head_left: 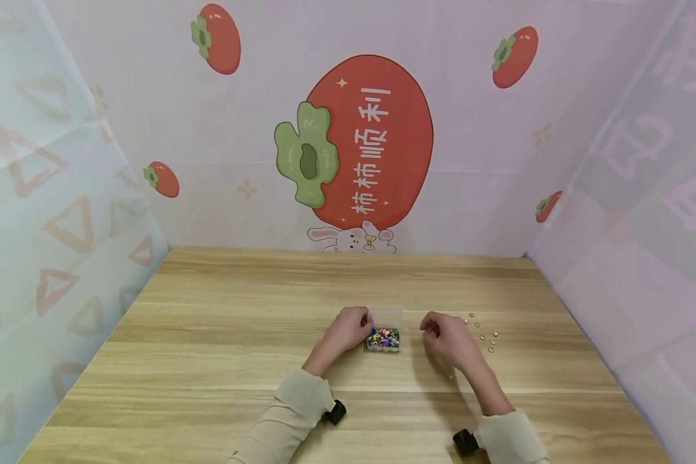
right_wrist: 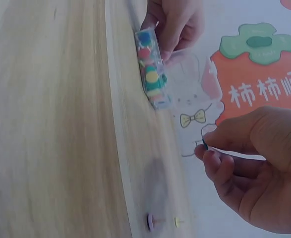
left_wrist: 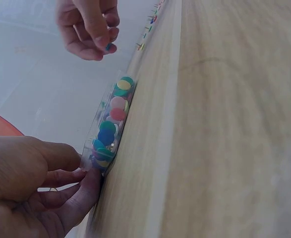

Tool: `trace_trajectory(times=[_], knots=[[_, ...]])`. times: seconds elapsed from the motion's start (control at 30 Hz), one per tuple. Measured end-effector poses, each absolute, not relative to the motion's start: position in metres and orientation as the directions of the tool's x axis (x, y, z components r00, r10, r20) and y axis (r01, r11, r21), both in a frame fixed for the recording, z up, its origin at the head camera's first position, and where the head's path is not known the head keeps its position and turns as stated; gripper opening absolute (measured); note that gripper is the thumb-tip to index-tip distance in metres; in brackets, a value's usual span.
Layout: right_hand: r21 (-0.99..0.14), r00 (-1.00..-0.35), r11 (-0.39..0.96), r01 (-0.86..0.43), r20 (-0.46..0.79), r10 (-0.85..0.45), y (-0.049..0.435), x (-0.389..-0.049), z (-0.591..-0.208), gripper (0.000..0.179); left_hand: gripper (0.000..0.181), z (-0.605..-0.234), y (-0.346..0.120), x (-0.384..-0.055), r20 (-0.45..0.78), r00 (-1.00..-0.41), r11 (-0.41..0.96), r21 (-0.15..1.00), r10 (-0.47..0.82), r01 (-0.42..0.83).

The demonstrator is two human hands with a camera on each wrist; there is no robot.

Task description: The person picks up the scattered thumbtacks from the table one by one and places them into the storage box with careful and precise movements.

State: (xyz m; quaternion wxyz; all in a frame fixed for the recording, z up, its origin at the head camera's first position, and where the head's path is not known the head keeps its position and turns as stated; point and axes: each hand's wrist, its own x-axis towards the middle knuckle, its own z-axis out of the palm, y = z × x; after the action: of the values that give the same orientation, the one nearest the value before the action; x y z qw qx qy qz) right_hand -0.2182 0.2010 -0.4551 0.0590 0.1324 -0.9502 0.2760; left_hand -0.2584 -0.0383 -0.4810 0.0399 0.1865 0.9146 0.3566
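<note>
A small clear plastic box full of colourful thumbtacks sits on the table, its transparent lid raised at the back. My left hand grips the box's left end between thumb and fingers. To the right of the box, my right hand is held above the table, apart from it. Its thumb and forefinger pinch a teal thumbtack, mostly covered by the fingertips. Other loose thumbtacks lie scattered beyond and right of that hand; a purple one shows in the right wrist view.
The wood-grain table stretches out around the hands. Behind it hangs a pale backdrop with printed persimmons and a rabbit; similar cloth panels close off both sides. A black wrist camera is strapped at the left sleeve.
</note>
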Motion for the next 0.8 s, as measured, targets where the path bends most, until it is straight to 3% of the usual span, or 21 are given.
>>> trace_trajectory(times=[0.33,0.8], knots=[[-0.525,-0.931,0.77,-0.363,0.233,-0.28,0.177,-0.222,-0.452,0.007,0.009,-0.482,-0.038,-0.26,0.072,-0.925,0.678,0.659,0.374,0.326],[-0.577,-0.935,0.736,-0.354,0.226,-0.273,0.152,-0.229,-0.452,0.007,0.009,-0.482,-0.038,-0.26,0.074,-0.924,0.669,0.668,0.376,0.326]])
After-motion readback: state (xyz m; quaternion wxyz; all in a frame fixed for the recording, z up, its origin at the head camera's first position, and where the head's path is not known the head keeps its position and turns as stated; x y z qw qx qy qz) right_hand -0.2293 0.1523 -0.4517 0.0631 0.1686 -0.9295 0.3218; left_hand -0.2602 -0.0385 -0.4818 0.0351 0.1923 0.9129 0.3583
